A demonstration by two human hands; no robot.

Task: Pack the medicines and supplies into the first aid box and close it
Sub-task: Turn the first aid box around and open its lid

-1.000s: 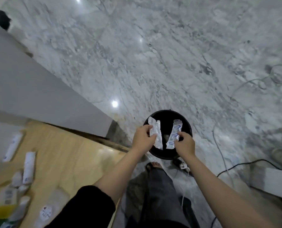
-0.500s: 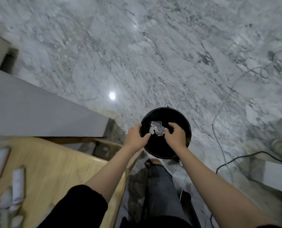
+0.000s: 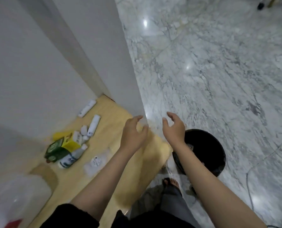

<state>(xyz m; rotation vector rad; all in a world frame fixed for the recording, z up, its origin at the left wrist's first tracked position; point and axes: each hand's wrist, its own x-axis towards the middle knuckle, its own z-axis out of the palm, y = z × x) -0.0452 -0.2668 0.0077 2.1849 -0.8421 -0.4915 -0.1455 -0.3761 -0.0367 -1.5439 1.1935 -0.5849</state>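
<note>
Both hands, left point(image 3: 133, 135) and right point(image 3: 174, 129), are held empty with fingers spread above the bench point(image 3: 114, 116) edge. Medicines point(image 3: 71, 145) are clustered at nine o'clock; a black bin point(image 3: 206, 150) sits at three o'clock.

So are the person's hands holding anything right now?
Empty. The left hand and right hand both hover open with fingers spread, nothing between them.

Pale wood, grey-veined marble, one black bin

The counter point(image 3: 120, 170) is light yellow wood; on it lie white tubes point(image 3: 93, 125), a green-and-white box point(image 3: 55, 149) and a yellow pack point(image 3: 70, 143). The floor point(image 3: 219, 71) is white marble veined grey, the bin point(image 3: 206, 150) black, the sleeve point(image 3: 69, 216) black.
</note>
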